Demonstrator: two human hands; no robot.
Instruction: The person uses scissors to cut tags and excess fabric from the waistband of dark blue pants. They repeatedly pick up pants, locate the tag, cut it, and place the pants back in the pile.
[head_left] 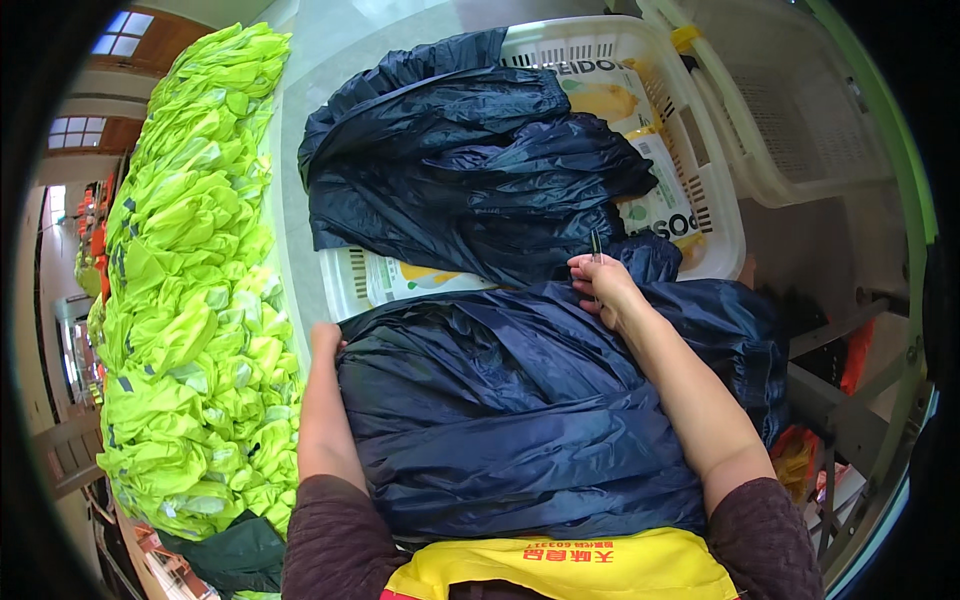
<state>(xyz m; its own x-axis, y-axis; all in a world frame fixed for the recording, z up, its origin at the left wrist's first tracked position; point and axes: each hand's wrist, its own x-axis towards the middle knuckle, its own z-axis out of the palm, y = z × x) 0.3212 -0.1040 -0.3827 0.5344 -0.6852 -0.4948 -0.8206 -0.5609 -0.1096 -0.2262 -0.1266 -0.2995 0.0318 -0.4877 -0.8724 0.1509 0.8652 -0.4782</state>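
A dark navy, shiny, gathered garment (pixel 520 400) lies spread in front of me, close to my body. At its far left corner is my left hand (pixel 326 338), fingers curled in against the fabric edge and mostly hidden. My right hand (pixel 604 287) is over the garment's far edge, closed around a slim dark tool (pixel 596 243) that points away from me; whether it is a pen or thread snips I cannot tell. Just beyond, more navy garments (pixel 460 170) lie heaped over a white plastic basket (pixel 722 200).
A long pile of fluorescent yellow-green garments (pixel 190 270) runs down the left side of the pale table (pixel 290 200). Printed packages (pixel 650 170) show inside the basket. Clear plastic bins (pixel 800 110) stand at the far right, above a metal frame (pixel 850 350). Dark green cloth (pixel 235 555) lies at the lower left.
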